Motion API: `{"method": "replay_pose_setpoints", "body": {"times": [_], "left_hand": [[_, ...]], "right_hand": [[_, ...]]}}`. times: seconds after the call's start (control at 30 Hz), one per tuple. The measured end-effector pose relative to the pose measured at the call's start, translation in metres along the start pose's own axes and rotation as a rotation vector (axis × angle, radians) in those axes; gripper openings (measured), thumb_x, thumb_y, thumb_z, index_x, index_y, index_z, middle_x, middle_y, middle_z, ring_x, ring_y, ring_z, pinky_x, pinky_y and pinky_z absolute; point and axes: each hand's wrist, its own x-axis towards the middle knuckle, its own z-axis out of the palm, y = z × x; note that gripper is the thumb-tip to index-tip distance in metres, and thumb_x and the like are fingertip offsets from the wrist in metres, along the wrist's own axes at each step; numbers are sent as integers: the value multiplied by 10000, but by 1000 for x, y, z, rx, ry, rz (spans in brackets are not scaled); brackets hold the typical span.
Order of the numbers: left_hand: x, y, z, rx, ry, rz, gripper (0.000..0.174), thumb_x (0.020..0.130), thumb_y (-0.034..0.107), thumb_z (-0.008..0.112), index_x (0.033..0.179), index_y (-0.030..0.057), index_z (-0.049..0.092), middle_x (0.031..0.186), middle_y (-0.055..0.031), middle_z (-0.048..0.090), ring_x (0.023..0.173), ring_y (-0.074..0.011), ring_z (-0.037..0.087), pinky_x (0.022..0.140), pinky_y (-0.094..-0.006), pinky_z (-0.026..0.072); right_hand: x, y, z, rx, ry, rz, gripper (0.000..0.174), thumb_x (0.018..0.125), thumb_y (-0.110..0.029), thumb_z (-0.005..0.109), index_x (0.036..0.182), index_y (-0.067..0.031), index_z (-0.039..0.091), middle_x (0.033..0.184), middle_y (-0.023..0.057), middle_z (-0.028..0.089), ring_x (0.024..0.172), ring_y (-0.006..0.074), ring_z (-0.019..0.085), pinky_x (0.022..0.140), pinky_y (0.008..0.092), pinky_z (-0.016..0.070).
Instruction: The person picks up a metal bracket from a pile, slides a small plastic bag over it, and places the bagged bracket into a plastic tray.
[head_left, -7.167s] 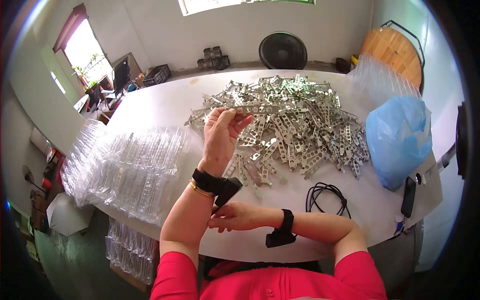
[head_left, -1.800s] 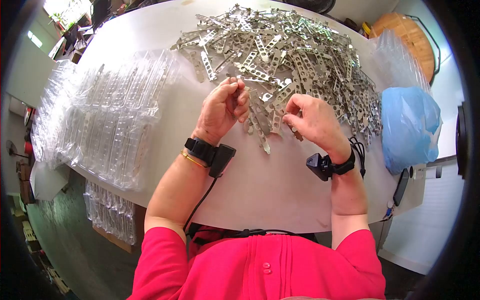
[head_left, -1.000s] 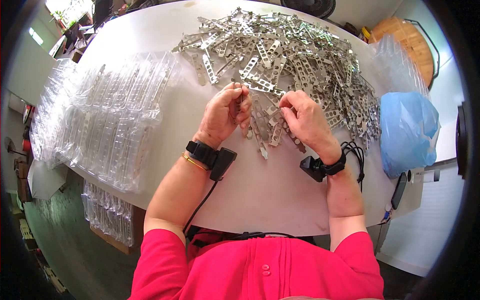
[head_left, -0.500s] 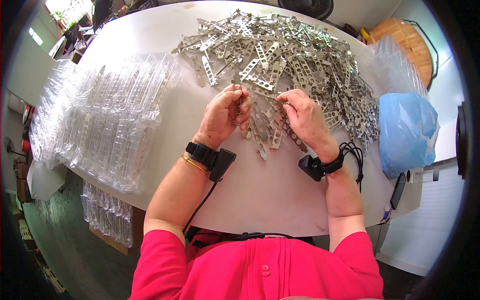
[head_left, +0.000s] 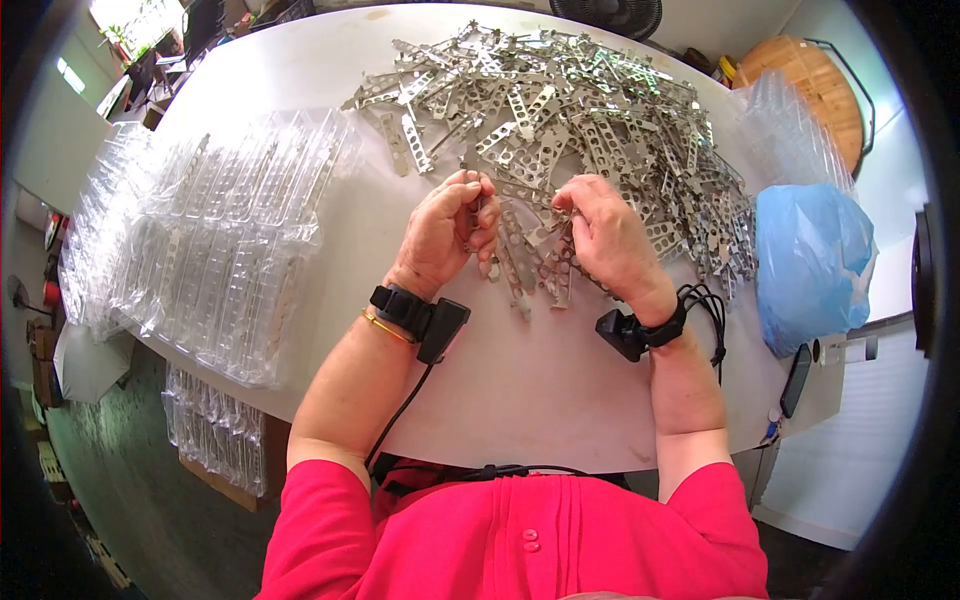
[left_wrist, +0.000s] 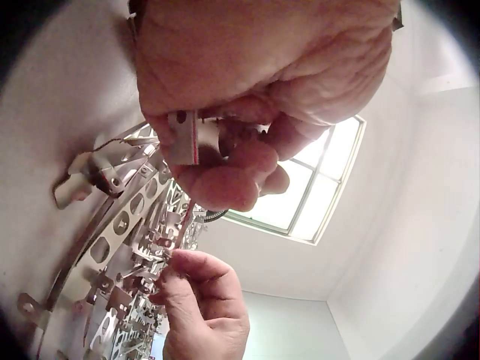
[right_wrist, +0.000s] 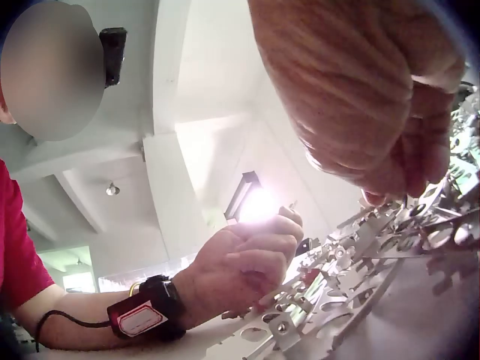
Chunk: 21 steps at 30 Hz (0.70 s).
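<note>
The left hand (head_left: 445, 228) is raised palm inward over the table, thumb and curled fingers gripping metal, and the holed end of a small metal piece (left_wrist: 183, 137) pokes out of it in the left wrist view. To its right, the right hand (head_left: 618, 240) pinches a thin metal strip (left_wrist: 184, 223) at the near edge of the pile. How many pieces each hand holds is hidden by the fingers. Beyond both hands spreads a heap of perforated metal strips (head_left: 600, 120), with several loose ones (head_left: 518, 265) lying between and below the hands.
Clear plastic trays (head_left: 215, 240) cover the left of the white table (head_left: 480, 390). On the right are a blue plastic bag (head_left: 812, 265), more clear trays (head_left: 790, 125), a black phone (head_left: 796, 381) and a coiled black cable (head_left: 712, 325) beside the right wrist.
Both hands have come over the near edge of the heap, the right from the table's front. Lately the right fingers have closed in, and the loose strips beside them have shifted. The left hand barely moves.
</note>
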Motion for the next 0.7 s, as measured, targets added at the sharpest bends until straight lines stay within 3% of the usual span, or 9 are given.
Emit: {"method": "replay_pose_setpoints", "body": {"times": [0.07,0.17,0.37,0.7], "left_hand": [[1,0,0,-4,-14,10,154,997,209,451,1009,69,514,722,-41,513,510,-137,437,447,-297,426],[1,0,-2,-1,-14,12,157,996,207,449,1008,66,516,722,-43,507,510,-137,431,444,-296,425],[1,0,-1,-4,-12,5,150,997,201,442,1004,65,505,716,-40,499,500,-135,421,436,-291,413],[-1,2,1,-16,23,17,138,992,191,433,993,74,506,698,-34,489,493,-132,409,434,-290,391]], "right_hand": [[0,4,6,-60,66,-138,203,833,65,519,979,-35,619,983,126,628,944,330,625,835,412,512],[-1,5,6,-61,36,-136,192,833,48,562,995,-35,625,984,122,638,965,324,622,870,410,497],[0,5,2,-43,-43,-41,149,830,-23,650,975,-43,620,965,119,635,951,311,624,841,394,502],[-1,-11,-11,-39,27,-55,101,819,13,612,903,-35,580,924,128,587,897,318,605,782,410,491]]}}
